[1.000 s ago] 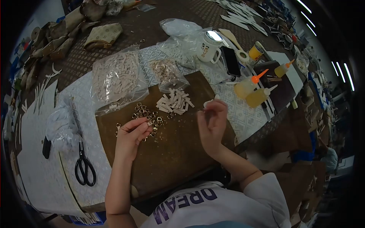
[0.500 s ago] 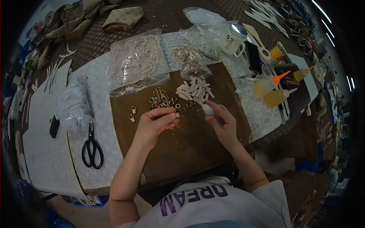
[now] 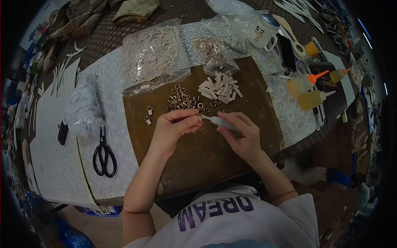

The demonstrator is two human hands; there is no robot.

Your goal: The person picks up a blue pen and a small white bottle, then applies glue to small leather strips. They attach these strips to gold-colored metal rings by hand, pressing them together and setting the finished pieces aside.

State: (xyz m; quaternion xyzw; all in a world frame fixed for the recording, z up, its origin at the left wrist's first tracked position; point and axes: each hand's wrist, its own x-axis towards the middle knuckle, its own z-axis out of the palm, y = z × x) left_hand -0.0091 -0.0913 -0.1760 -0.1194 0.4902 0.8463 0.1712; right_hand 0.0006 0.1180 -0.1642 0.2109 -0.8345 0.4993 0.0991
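Observation:
My left hand [image 3: 178,124] pinches a small piece with a pale strip [image 3: 200,118] at its fingertips. In my right hand [image 3: 242,131] is a small white bottle [image 3: 224,123], its thin nozzle touching or almost touching that piece. Just beyond my left hand lies a heap of gold metal rings [image 3: 180,99]. Pale short strips [image 3: 221,88] are piled beyond my right hand. Two ring pieces with pale tabs [image 3: 149,115] rest left of the heap. All of this is on a brown mat [image 3: 186,161].
Bags of strips [image 3: 151,53] and of metal parts [image 3: 213,53] lie at the back. Black scissors [image 3: 104,159] and a crumpled plastic bag [image 3: 84,107] are on the left. To the right are a mug [image 3: 264,32], a phone [image 3: 286,51] and glue bottles [image 3: 301,84].
The small bottle in my right hand has swung toward my left hand, its nozzle now at the held piece. The whole view has shifted slightly.

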